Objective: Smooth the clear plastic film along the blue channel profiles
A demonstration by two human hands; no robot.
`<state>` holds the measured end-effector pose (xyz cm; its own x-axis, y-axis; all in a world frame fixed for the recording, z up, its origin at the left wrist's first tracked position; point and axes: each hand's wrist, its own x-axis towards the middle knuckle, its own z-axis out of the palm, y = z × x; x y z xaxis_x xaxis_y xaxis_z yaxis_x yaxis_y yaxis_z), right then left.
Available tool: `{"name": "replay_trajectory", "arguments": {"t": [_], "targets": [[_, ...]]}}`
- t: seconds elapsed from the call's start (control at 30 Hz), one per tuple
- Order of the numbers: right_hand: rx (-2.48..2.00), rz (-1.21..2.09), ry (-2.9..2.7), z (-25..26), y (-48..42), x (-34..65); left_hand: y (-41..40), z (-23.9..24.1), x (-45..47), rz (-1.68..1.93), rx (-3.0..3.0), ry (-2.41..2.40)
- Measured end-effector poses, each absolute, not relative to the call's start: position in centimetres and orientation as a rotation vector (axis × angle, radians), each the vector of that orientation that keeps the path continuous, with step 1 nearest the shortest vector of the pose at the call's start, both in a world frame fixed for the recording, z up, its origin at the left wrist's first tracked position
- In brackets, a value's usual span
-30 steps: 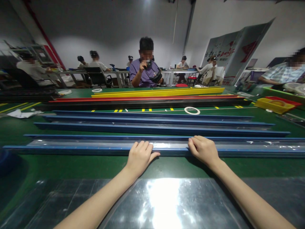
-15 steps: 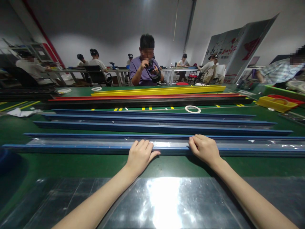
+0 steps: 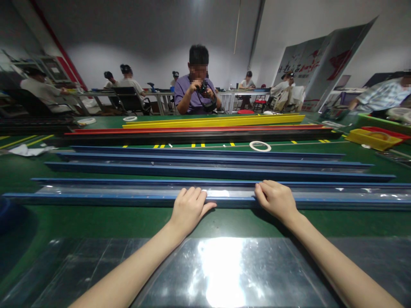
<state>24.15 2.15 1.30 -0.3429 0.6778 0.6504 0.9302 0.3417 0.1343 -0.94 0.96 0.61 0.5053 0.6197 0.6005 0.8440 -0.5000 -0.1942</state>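
Two bare hands meet the nearest blue channel [image 3: 112, 199], which lies lengthwise across the tabletop [image 3: 138, 222]. The left hand [image 3: 189, 207] grasps its near wall, fingers over the rim and thumb outside; the right hand [image 3: 276, 200] is curled over the same wall, but whether it grips is hidden. A good hold here, I judge, wants even, light pressure from both sides, wrists low, so that the thin wall does not flex and the channel lies flat.

Nearer the body, a glossy sheet [image 3: 167, 273] throws back a strong glare. Beyond lie more blue channels [image 3: 224, 172], a white ring [image 3: 260, 146], a black strip [image 3: 192, 137] edged red and a yellow strip [image 3: 218, 121]. To the right sits a yellow tray [image 3: 369, 140]. Across the green tabletop, a person in purple [image 3: 183, 96] holds a dark device; others sit at desks near the grey walls.
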Motion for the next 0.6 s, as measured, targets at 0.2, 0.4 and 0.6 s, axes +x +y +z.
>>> {"name": "replay_trajectory", "arguments": {"t": [0.2, 0.4, 0.6], "targets": [[-1.428, -0.681, -2.133, 1.4, 2.1, 24.1, 0.98, 0.61, -0.93, -0.619, -2.283, -1.211], [-1.461, -0.665, -2.142, 1.46, 2.07, 24.03, 0.98, 0.63, -0.92, -0.617, -2.293, -1.202], [-1.487, -0.656, -2.157, 1.48, 2.08, 24.04, 0.87, 0.62, -0.89, -0.635, -2.297, -1.213]]}}
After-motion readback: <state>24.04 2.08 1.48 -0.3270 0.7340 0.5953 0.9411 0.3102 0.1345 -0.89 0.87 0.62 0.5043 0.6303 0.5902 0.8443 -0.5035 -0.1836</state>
